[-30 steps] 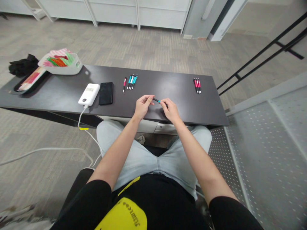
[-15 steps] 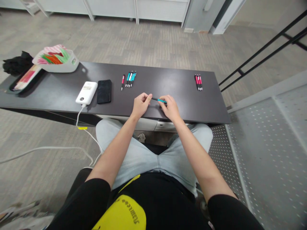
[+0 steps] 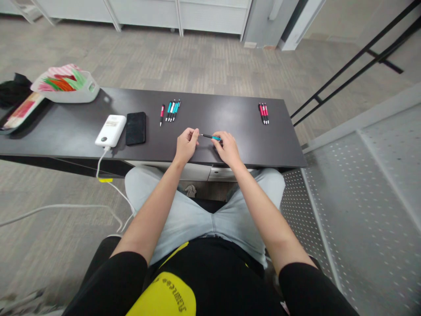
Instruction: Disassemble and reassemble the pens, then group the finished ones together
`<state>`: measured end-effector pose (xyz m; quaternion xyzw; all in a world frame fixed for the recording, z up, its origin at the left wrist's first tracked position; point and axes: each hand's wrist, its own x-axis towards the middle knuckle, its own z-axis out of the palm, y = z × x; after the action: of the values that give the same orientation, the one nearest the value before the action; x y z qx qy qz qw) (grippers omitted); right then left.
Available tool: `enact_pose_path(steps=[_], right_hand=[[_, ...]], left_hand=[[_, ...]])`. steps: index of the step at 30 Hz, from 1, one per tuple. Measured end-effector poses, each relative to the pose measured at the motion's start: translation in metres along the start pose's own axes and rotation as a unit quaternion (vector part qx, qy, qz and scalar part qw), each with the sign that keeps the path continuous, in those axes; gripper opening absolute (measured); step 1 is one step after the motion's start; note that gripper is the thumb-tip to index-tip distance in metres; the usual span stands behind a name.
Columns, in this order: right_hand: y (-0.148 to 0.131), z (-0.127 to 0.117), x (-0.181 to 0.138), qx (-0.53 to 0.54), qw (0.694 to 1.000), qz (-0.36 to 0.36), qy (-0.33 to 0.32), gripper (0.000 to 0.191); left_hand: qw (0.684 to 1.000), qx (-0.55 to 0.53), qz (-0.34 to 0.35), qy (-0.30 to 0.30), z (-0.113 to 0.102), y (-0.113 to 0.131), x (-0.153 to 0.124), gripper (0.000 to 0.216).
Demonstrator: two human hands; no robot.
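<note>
A slim black-and-teal plastic pen (image 3: 211,137) lies crosswise between the hands, over the dark rectangular table (image 3: 223,112) toward its near edge. The right hand (image 3: 227,148) pinches its teal end; its tip points at the left hand (image 3: 186,144), fingers bunched, holding what I can't tell. Three red-and-black pens (image 3: 263,113) rest near the far right corner.

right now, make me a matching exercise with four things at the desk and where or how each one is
1. power bank
2. phone
3. blue-and-black pen
4. three red-and-black pens

A. held in the right hand
B. near the right end of the desk
C. joined to a white cable
D. just right of the power bank

Pairs: 1-C, 2-D, 3-A, 4-B
</note>
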<state>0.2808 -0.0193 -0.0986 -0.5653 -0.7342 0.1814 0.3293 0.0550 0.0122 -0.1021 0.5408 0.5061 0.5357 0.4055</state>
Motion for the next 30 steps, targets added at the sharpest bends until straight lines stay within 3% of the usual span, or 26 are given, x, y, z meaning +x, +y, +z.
enact_pose_path(steps=[8,14,18,23,27,30], right_hand=[[0.009,0.004,0.0,0.044,0.998,0.018,0.045,0.023],[0.011,0.006,0.002,0.082,0.995,0.022,0.058,0.024],[0.01,0.005,0.003,0.149,0.986,0.03,0.068,0.034],[0.01,0.005,0.003,0.215,0.971,0.048,0.094,0.052],[0.012,0.006,0.004,0.227,0.967,0.058,0.102,0.055],[0.013,0.006,0.004,0.234,0.966,0.05,0.101,0.055]], left_hand=[[0.995,-0.083,0.001,0.052,-0.001,-0.014,0.013,0.024],[0.997,-0.08,0.001,0.016,-0.001,-0.01,0.01,0.013],[0.999,-0.033,0.016,-0.009,0.002,-0.007,0.003,0.024],[0.992,0.092,0.059,-0.065,0.002,-0.004,-0.002,0.015],[0.974,0.205,0.081,-0.047,0.001,-0.006,0.0,0.017],[0.974,0.206,0.084,-0.047,-0.004,-0.01,0.007,0.016]])
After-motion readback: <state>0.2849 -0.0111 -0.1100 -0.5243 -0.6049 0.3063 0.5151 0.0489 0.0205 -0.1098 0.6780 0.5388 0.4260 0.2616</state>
